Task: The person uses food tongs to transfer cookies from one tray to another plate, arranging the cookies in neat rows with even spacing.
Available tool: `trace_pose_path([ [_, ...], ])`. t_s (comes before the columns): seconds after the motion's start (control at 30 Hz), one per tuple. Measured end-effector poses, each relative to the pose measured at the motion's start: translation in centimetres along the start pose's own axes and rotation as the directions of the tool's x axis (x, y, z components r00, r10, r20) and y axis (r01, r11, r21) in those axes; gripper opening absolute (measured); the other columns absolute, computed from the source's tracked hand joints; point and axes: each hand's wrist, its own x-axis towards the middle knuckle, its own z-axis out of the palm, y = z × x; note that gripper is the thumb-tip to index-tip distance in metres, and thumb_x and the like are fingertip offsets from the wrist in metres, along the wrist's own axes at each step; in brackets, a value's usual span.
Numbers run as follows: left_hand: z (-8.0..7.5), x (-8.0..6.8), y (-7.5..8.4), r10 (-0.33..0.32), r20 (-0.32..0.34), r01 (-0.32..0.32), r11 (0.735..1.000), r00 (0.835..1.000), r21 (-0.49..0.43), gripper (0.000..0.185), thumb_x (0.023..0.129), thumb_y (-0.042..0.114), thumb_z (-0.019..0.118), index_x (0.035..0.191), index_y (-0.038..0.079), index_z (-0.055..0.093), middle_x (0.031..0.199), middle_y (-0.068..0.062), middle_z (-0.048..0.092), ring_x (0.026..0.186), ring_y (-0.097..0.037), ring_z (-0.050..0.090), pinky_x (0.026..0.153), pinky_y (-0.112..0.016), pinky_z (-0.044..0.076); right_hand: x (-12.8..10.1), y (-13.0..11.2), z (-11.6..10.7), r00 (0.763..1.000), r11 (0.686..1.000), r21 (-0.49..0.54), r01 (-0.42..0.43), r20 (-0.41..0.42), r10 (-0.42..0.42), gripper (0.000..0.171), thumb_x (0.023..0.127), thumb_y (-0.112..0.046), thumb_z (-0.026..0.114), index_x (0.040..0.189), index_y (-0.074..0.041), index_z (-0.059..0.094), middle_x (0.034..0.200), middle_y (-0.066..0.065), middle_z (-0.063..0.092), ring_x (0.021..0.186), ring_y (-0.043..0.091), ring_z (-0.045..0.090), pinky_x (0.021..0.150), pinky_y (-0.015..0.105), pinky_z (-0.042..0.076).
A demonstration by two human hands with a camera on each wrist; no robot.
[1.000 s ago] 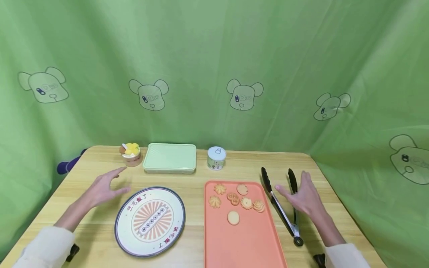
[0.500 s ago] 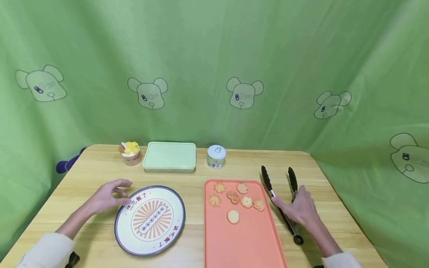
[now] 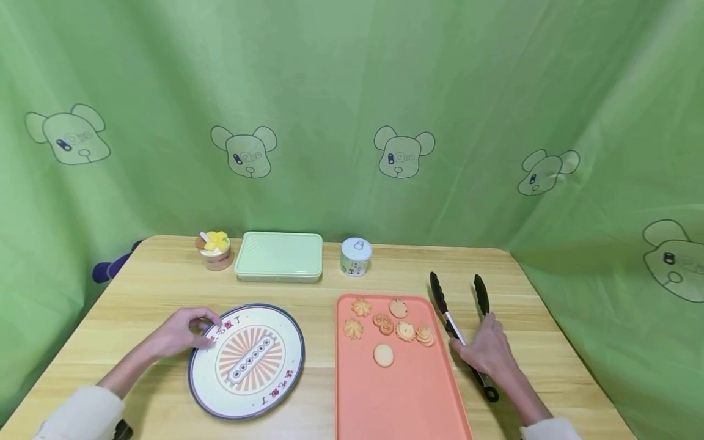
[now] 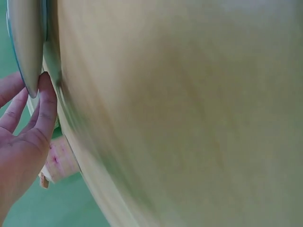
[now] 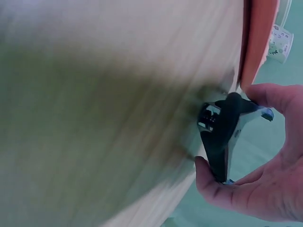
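In the head view my left hand (image 3: 181,333) is at the upper left rim of a round white plate (image 3: 220,391) with a blue edge and a red ray pattern. The left wrist view has the plate's rim (image 4: 29,71) between thumb and fingers, pinched. On the right, metal tongs (image 3: 455,328) with black tips lie spread on the table beside the pink tray (image 3: 398,403). My right hand (image 3: 489,351) grips them across both arms, thumb on the left arm and fingers on the right one. The right wrist view shows the tongs (image 5: 222,137) from their hinge end.
Several cookies (image 3: 384,355) lie on the tray's far half. Along the table's back stand a dessert cup (image 3: 216,252), a green lidded box (image 3: 279,256) and a small can (image 3: 355,256). A green curtain (image 3: 324,122) hangs behind.
My left hand has come down and right onto the plate's rim, its fingers closing in. The right hand has lowered onto the tongs and drawn nearer. Plate and tongs stay in place.
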Motion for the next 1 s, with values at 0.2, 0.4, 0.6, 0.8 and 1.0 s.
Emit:
trace_pose_path([
  [0.2,0.2,-0.1,0.2,-0.022,0.013,0.021,0.999,1.0,0.025,0.035,0.068,0.003,0.076,0.101,0.008,0.067,0.105,-0.01,0.064,0.087,-0.019,0.054,0.071,-0.026,0.046,0.5,0.1,0.3,1.0,1.0,-0.006,0.0,-0.012,0.0,0.119,0.08,-0.048,0.068,0.135,0.027,-0.006,0.13,0.055,0.016,0.112,0.067,0.035,0.092,0.064,0.04],
  [0.4,0.2,0.0,0.4,-0.028,0.028,0.027,0.999,0.999,0.036,0.035,0.068,0.002,0.075,0.102,0.007,0.067,0.102,-0.008,0.063,0.087,-0.019,0.053,0.072,-0.025,0.046,0.8,0.1,0.5,1.0,1.0,0.021,-0.001,-0.028,0.002,0.118,0.08,-0.047,0.067,0.133,0.029,-0.005,0.127,0.055,0.018,0.11,0.065,0.038,0.09,0.063,0.042],
  [0.6,0.2,0.0,0.6,-0.036,0.033,0.035,0.999,0.999,0.04,0.035,0.068,0.001,0.075,0.101,0.007,0.067,0.104,-0.01,0.064,0.09,-0.02,0.055,0.077,-0.03,0.047,0.7,0.4,0.2,1.0,0.998,0.054,-0.023,-0.009,0.023,0.11,0.081,-0.041,0.068,0.132,0.029,0.001,0.125,0.054,0.021,0.109,0.064,0.038,0.09,0.064,0.042],
  [0.8,0.2,0.0,0.5,-0.025,0.038,0.023,0.998,0.999,0.052,0.034,0.068,0.002,0.075,0.101,0.008,0.067,0.107,-0.011,0.065,0.095,-0.022,0.057,0.082,-0.034,0.048,0.4,0.8,-0.4,0.998,0.997,0.075,-0.03,-0.053,0.034,0.1,0.078,-0.04,0.069,0.129,0.027,0.015,0.118,0.049,0.032,0.1,0.058,0.046,0.08,0.061,0.047],
  [1.0,0.1,0.1,0.4,-0.025,0.042,0.022,0.998,0.999,0.052,0.034,0.069,0.002,0.075,0.101,0.008,0.067,0.108,-0.011,0.065,0.095,-0.022,0.057,0.08,-0.033,0.048,0.3,1.0,-0.8,0.985,0.998,0.043,0.035,-0.172,-0.027,0.109,0.08,-0.051,0.066,0.136,0.025,0.011,0.124,0.049,0.033,0.103,0.06,0.048,0.081,0.062,0.048],
])
